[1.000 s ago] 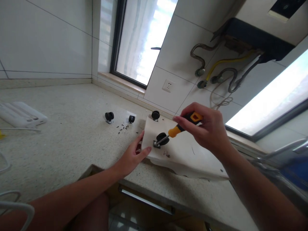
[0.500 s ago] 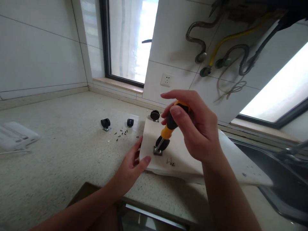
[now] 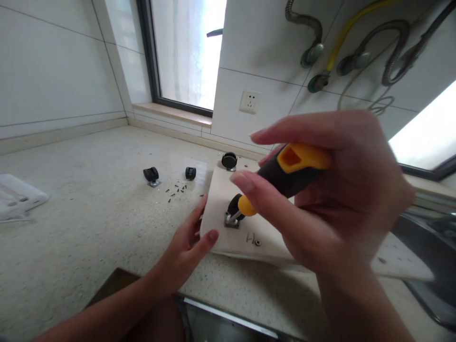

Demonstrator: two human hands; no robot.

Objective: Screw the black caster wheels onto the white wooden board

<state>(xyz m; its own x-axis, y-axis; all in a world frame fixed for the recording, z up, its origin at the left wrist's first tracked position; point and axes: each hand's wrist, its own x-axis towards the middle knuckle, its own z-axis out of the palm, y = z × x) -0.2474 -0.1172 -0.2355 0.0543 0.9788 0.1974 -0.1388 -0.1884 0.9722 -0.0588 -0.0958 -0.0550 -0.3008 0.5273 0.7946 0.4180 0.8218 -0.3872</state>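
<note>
A yellow-and-black screwdriver (image 3: pixel 285 175) is gripped in my right hand (image 3: pixel 342 199). It leans at a slant, its tip down at the metal plate of a black caster wheel (image 3: pixel 233 219) on a white board (image 3: pixel 217 190). Whether the tip sits in a screw head is too small to tell. My left hand (image 3: pixel 192 242) grips the board's left edge, thumb on top and fingers down the side. Another caster (image 3: pixel 229 160) stands at the board's far corner. Near the caster being worked on, a screw head (image 3: pixel 257 242) shows in the board beside a handwritten mark.
Two loose casters, one at the left (image 3: pixel 151 175) and one nearer the board (image 3: pixel 190 173), lie on the speckled counter (image 3: pixel 107 213) with several small black screws (image 3: pixel 178 190). A white device (image 3: pixel 19 197) lies far left. A dark sink (image 3: pixel 423 256) is under the board's right end.
My right hand and the screwdriver handle have come closer to the camera and tilted to the right, with the tip still at the caster plate. The view has shifted slightly. My left hand keeps its hold.
</note>
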